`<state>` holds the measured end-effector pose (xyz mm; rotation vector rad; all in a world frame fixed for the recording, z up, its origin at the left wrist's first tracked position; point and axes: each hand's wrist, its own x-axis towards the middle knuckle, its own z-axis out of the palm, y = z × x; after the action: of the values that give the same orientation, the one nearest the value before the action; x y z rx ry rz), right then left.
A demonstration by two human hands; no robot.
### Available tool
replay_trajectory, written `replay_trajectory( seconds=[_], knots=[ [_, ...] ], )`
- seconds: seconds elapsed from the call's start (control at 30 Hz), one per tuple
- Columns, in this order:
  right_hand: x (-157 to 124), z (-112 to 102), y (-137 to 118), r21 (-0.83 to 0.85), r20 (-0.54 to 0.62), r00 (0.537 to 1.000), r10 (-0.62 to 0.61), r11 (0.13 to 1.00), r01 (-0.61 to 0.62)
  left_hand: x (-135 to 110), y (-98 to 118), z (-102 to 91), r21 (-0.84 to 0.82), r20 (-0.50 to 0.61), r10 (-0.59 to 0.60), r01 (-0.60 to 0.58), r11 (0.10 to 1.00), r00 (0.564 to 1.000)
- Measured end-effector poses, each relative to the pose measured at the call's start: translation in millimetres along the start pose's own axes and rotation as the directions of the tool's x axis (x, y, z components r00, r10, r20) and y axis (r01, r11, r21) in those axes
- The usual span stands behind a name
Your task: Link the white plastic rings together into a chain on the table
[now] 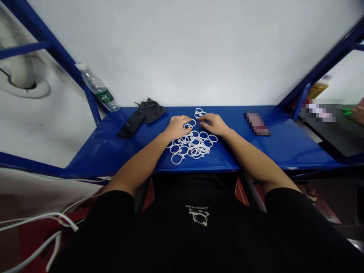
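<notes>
A blue metal shelf (284, 148) spans the middle of the frame beneath a white wall (182, 49). At its center lies a loose, overlapping heap of white plastic rings (192, 147), with a few more at the upper end. The left hand (178, 127) and right hand (214, 124) are apart but close, over the heap's upper part. The left fingers (182, 120) lie on the rings; any grip cannot be told. Left of them lie a black phone (131, 126) and black cloth (150, 110); a plastic water bottle (98, 89) leans at upper left.
</notes>
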<state>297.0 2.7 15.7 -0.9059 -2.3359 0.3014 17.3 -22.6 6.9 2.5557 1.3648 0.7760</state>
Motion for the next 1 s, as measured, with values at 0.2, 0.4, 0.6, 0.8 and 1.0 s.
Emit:
replay_trajectory(
  seconds=[0.2,0.4,0.6,0.8,1.0],
  knots=[
    [3,5,-30,-0.012,-0.023,0.985,-0.169,0.986,0.169,0,6,-4.8,-0.06,-0.058,0.037,-0.04,0.997,0.998],
    [-1,11,-34,-0.063,0.013,0.989,-0.15,0.987,0.151,-3,11,-7.4,-0.134,-0.148,0.034,-0.054,0.989,0.988],
    [-2,12,-31,-0.051,-0.022,0.988,-0.154,0.987,0.152,-2,12,-5.9,-0.088,-0.154,0.117,-0.132,0.987,0.981],
    [-2,11,-30,-0.031,-0.064,0.983,-0.172,0.985,0.171,-2,10,-4.7,-0.035,-0.141,0.149,-0.155,0.987,0.979],
    [-2,11,-34,-0.05,-0.094,0.991,-0.094,0.995,0.09,-2,13,-2.9,-0.035,-0.145,0.147,-0.153,0.988,0.979]
  ],
)
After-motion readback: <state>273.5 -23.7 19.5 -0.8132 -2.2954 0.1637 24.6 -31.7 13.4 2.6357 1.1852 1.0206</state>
